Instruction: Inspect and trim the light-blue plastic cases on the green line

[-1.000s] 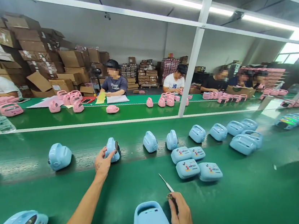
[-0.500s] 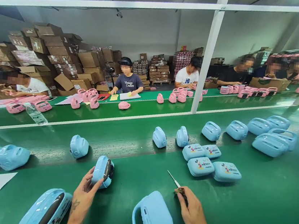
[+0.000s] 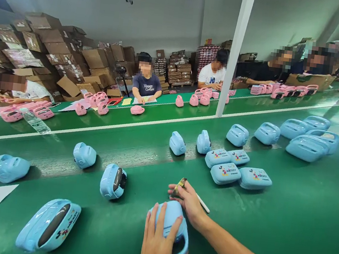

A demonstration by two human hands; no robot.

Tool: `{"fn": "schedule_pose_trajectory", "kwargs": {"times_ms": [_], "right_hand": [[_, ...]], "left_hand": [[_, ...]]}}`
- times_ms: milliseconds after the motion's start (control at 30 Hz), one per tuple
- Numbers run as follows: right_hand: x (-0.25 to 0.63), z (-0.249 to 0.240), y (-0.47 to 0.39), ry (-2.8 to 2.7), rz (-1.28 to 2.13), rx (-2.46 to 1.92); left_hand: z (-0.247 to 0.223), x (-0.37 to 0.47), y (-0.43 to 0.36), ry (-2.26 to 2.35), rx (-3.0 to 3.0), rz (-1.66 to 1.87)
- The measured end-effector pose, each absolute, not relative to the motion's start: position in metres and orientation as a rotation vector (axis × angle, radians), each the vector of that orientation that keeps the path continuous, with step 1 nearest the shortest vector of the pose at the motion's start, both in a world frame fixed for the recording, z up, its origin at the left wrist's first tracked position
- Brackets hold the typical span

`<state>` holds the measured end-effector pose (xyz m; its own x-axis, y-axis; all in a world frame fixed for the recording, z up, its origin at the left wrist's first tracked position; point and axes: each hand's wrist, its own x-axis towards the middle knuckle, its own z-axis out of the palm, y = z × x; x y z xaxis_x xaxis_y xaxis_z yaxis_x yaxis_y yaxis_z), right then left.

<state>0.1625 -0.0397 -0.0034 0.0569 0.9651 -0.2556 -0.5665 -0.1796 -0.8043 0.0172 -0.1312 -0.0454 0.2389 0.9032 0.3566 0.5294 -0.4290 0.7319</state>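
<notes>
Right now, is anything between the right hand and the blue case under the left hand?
Nothing visible: the right hand, holding a small yellowish-brown piece, is just beyond the blue case; the left hand covers part of its near side.

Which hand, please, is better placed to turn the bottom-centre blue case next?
Likely the left hand: it lies spread over the case, while the right hand holds a small yellowish piece.
</notes>
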Motion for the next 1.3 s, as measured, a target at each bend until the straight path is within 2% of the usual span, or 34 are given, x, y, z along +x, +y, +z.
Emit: {"fn": "schedule_pose_trajectory", "kwargs": {"times_ms": [100, 200, 333, 467, 600, 867, 1100, 1300], "right_hand": [[0.153, -0.009, -0.029, -0.461, 1.462, -0.946], [0.142, -0.012, -0.029, -0.359, 1.457, -0.917], [0.117, -0.014, -0.044, -0.249, 1.482, -0.897], [0.111, -0.014, -0.054, -0.121, 1.559, -0.831], [0.139, 0.001, -0.047, -0.124, 1.495, -0.817], [0.162, 0.017, -0.036, -0.355, 1.419, -0.795], [0.174, -0.009, -0.039, -0.378, 1.384, -0.981], [0.188, -0.002, -0.056, -0.395, 1.28, -1.001]], "left_hand": [[-0.03, -0.007, -0.127, 1.401, 1.908, 1.163], [-0.014, -0.031, -0.126, 1.468, 1.356, 1.27], [-0.015, -0.034, -0.126, 1.227, 0.79, 1.358], [-0.024, -0.015, -0.124, 1.089, 0.778, 1.41], [-0.009, -0.008, -0.118, 1.017, 0.853, 1.27], [0.031, 0.004, -0.098, 1.292, 1.336, 0.995], [0.039, 0.008, -0.098, 1.325, 1.35, 1.074], [0.044, 0.007, -0.098, 1.315, 1.194, 1.244]]}}
